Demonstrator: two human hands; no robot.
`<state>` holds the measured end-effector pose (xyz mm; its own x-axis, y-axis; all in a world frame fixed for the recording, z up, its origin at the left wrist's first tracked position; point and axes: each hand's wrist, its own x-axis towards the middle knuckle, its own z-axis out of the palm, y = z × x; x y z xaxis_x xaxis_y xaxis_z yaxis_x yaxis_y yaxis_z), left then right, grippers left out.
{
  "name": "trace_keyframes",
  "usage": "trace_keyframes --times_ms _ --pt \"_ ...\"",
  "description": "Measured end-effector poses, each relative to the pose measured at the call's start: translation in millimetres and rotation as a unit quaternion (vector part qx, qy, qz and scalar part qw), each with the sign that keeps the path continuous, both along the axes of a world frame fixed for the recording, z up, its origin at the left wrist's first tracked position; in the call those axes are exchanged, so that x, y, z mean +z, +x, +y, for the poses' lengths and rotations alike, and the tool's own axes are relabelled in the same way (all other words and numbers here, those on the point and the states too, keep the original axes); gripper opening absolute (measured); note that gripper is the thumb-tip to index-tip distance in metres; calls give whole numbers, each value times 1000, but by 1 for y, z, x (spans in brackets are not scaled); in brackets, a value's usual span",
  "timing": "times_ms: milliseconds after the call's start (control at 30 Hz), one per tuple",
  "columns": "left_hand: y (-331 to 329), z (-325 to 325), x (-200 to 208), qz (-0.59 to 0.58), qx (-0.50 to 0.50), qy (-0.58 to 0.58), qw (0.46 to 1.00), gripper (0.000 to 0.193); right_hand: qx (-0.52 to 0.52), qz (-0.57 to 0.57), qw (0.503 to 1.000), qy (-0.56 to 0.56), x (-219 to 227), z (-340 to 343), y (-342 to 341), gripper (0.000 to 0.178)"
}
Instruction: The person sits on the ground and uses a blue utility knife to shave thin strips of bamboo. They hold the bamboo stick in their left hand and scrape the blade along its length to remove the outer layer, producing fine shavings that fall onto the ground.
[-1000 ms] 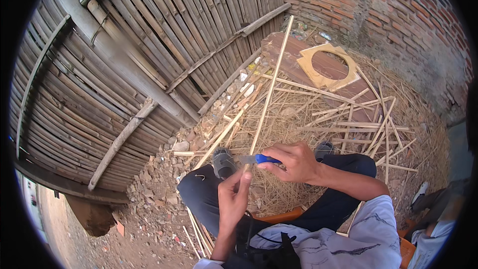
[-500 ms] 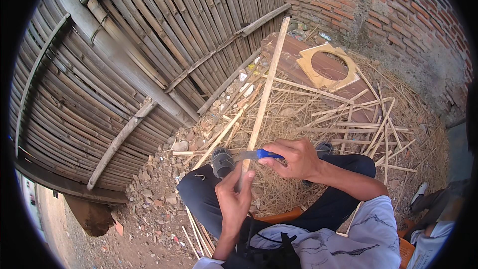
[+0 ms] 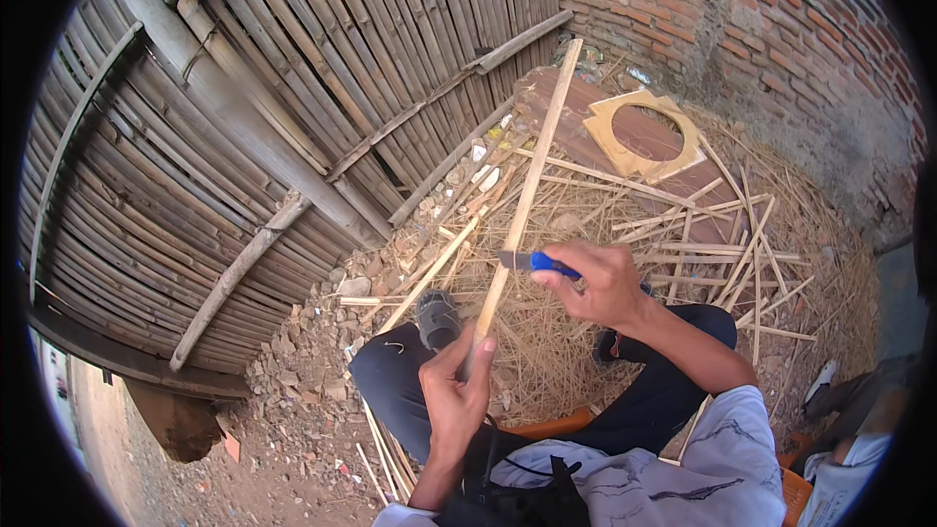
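My left hand [image 3: 455,398] is closed round the near end of a long, pale strip of bamboo or wood [image 3: 535,176]. The strip slants up and away, over the straw-like litter, toward the corner of the walls. In my right hand [image 3: 607,283] is a knife [image 3: 555,263] with a blue handle, its fingers wrapped round the grip. The grey blade lies across the strip, a little beyond my left hand, and appears to touch it. My right palm side is hidden.
Several pale strips [image 3: 742,254] lie on fibrous shavings [image 3: 576,224] at the right. Behind them a board with a round hole [image 3: 649,137] rests on a brown panel [image 3: 561,107]. A bamboo fence [image 3: 322,68] stands left, a brick wall [image 3: 644,0] behind. Another person [image 3: 859,429] is at the right edge.
My right hand has moved the knife away from my left hand, farther up the strip. The strip's far end has shifted slightly right; my left hand keeps its hold.
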<state>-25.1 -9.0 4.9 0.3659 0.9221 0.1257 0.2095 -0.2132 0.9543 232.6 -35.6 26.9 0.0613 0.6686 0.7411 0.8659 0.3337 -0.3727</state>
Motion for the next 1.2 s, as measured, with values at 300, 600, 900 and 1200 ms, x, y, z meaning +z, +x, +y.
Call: trace_keyframes --times_ms 300,600,900,1200 --pt "-18 -2 -10 -19 -28 -49 998 35 -67 45 997 0 18 3 40 29" --pt "-15 -3 -13 9 5 10 1000 31 -41 43 998 6 15 3 41 31" --pt "-31 -10 -13 64 11 -4 998 32 -145 67 987 9 15 17 81 34" --pt "-61 -2 -35 68 -41 -91 993 41 -285 135 948 -34 25 18 153 41"
